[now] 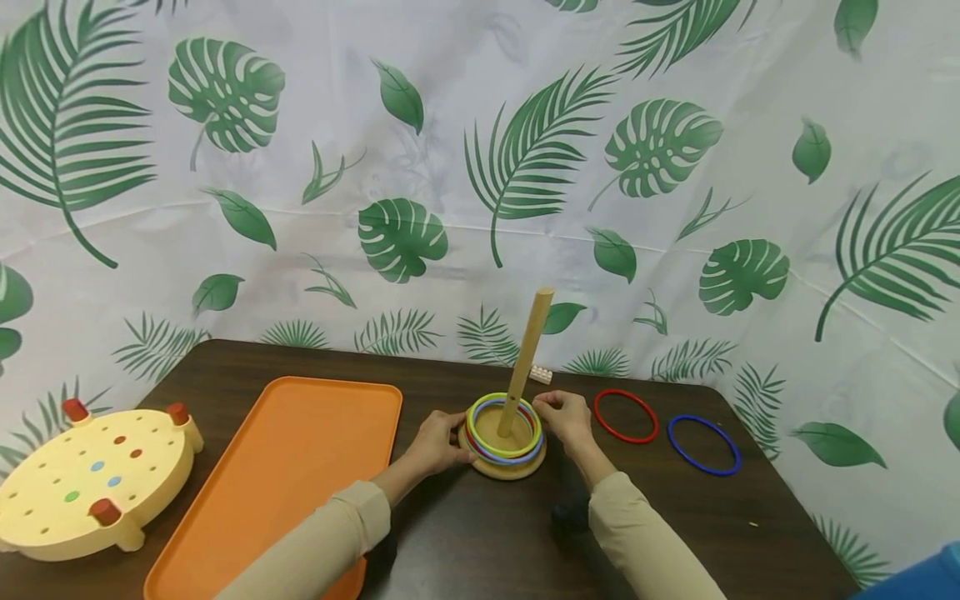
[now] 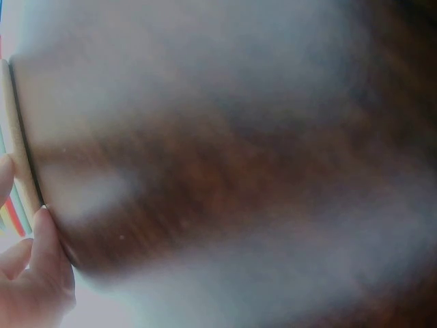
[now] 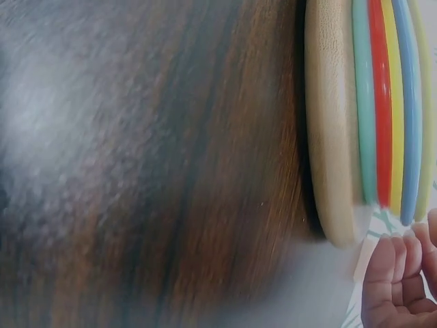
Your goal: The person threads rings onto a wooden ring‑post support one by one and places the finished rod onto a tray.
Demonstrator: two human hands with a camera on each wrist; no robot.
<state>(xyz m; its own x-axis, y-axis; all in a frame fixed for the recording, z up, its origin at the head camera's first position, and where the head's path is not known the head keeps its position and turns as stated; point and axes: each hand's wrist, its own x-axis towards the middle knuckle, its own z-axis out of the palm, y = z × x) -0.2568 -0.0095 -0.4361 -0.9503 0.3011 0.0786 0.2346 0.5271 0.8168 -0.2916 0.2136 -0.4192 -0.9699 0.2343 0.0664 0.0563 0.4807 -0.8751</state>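
A wooden peg (image 1: 527, 354) stands on a round wooden base (image 3: 331, 123), leaning to the right in the head view. Stacked around it are a teal ring (image 3: 364, 102), a red ring (image 3: 380, 102), a yellow ring (image 3: 394, 102), a blue ring (image 3: 411, 116) and, topmost, a yellow-green ring (image 3: 426, 102). My left hand (image 1: 437, 442) grips the base's left edge, thumb and fingers at its rim. On the far right side of the stack, my right hand (image 1: 567, 417) pinches the yellow-green ring with curled fingers; the contact is partly cut off in the right wrist view.
A red ring (image 1: 654, 415) and a dark blue ring (image 1: 737, 454) lie on the dark table (image 1: 465, 542) to the right. An orange tray (image 1: 300, 467) and a yellow pegged board (image 1: 97, 467) are leftward. A small white block (image 1: 541, 375) sits behind the peg.
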